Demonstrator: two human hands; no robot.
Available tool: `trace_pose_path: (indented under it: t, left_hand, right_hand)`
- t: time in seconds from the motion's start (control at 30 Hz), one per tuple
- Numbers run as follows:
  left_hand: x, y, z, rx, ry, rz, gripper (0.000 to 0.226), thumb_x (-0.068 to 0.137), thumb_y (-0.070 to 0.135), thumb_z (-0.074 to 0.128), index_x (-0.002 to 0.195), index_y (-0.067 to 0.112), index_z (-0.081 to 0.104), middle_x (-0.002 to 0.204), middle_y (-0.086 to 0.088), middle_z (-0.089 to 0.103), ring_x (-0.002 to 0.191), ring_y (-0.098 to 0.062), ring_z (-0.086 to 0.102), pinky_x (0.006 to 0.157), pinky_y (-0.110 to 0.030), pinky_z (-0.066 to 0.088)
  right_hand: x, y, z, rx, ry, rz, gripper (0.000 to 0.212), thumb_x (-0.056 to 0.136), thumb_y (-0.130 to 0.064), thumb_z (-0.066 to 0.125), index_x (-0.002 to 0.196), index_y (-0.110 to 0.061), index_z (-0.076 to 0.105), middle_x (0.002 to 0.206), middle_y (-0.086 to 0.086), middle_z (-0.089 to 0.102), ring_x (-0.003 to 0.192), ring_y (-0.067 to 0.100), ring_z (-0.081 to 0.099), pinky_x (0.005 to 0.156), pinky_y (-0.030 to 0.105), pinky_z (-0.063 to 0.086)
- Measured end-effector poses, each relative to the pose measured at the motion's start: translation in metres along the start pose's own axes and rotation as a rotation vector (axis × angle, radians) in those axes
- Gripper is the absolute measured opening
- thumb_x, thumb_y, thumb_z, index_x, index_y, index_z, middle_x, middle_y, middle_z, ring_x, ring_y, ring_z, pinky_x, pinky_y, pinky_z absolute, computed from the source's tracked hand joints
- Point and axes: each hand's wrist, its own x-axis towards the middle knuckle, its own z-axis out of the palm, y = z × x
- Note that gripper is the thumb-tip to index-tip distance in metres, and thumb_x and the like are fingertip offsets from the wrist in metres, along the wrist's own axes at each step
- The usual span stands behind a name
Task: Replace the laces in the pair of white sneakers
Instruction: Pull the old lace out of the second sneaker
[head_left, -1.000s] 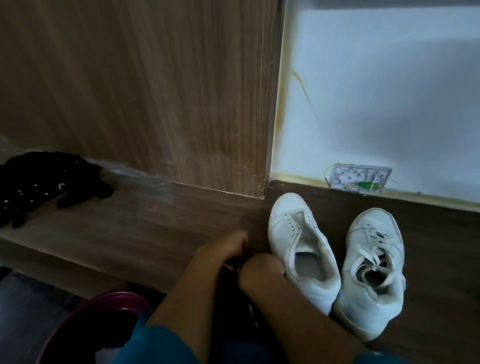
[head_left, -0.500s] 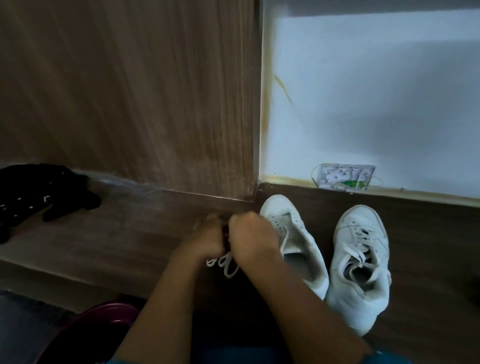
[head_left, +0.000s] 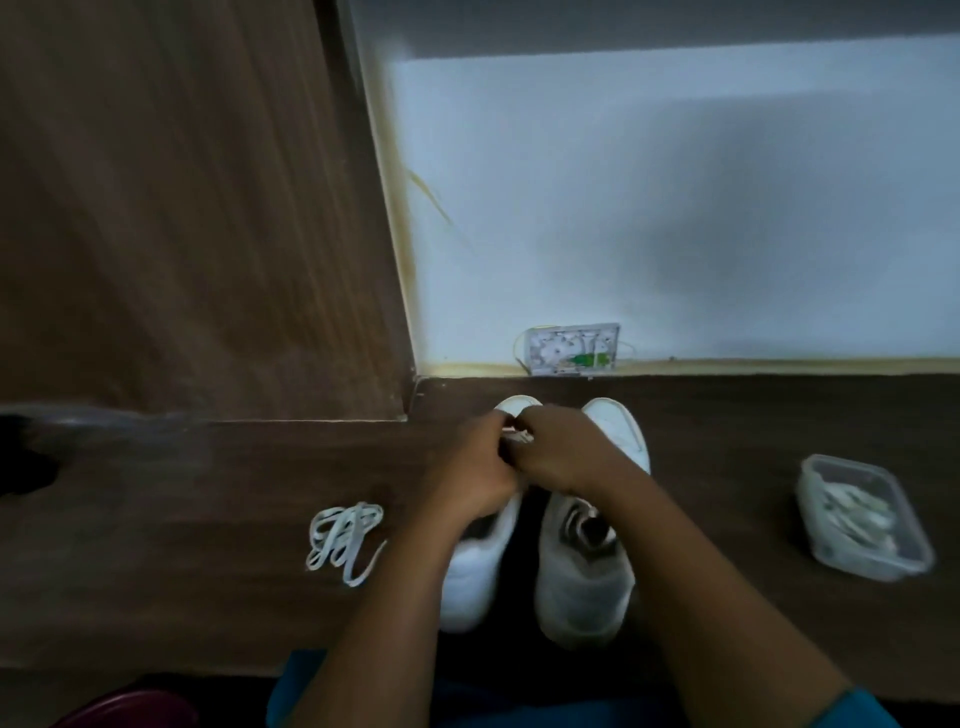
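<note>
Your left hand (head_left: 478, 462) and right hand (head_left: 563, 452) meet over the toe end of the left sneaker (head_left: 467, 577), fingers curled, pinching a white lace (head_left: 517, 436). The right sneaker (head_left: 582, 587) stands just beside it, and a loose lace (head_left: 345, 535) lies nearby. In this dim light, the tip may miss its eyelet or slip free.

Single view, head-worn, wide-angle. It looks forward and steeply down onto the wooden platform (head_left: 208, 493), near above the left hand (head_left: 475, 467) and right hand (head_left: 558, 452). Forearms enter from the bottom edge. The white wall (head_left: 675, 208) and wood panel (head_left: 182, 208) fill the upper half.
</note>
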Motion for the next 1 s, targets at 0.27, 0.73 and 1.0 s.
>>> trace_pose_path:
  t: [0.27, 0.73, 1.0]
  left_hand:
    - [0.017, 0.043, 0.037, 0.414, -0.337, 0.161, 0.064, 0.075, 0.019, 0.07, 0.132, 0.028, 0.042, 0.113, -0.007, 0.051, 0.104, -0.025, 0.055, 0.081, -0.032, 0.045]
    - [0.03, 0.037, 0.043, -0.261, -0.079, 0.136, 0.022, 0.087, 0.01, 0.063, 0.067, 0.016, 0.055, 0.065, -0.007, 0.06, 0.049, -0.011, 0.054, 0.039, -0.021, 0.04]
    - [0.03, 0.035, 0.053, -0.178, -0.052, 0.147, 0.029, 0.075, -0.002, 0.058, 0.069, 0.027, 0.056, 0.06, 0.008, 0.053, 0.06, -0.014, 0.052, 0.057, -0.034, 0.047]
  right_hand:
    - [-0.02, 0.071, -0.034, 0.113, -0.239, 0.294, 0.041, 0.095, -0.04, 0.047, 0.115, -0.005, 0.055, 0.114, 0.02, 0.058, 0.095, 0.035, 0.063, 0.072, 0.036, 0.052]
    - [-0.037, 0.091, -0.063, 0.397, -0.347, 0.13, 0.045, 0.075, -0.002, 0.073, 0.113, -0.013, 0.052, 0.084, 0.013, 0.061, 0.058, 0.021, 0.06, 0.044, 0.024, 0.045]
    - [-0.031, 0.087, -0.04, -0.338, -0.08, -0.039, 0.016, 0.075, -0.023, 0.07, 0.069, -0.011, 0.06, 0.072, 0.004, 0.06, 0.065, 0.016, 0.059, 0.062, 0.028, 0.048]
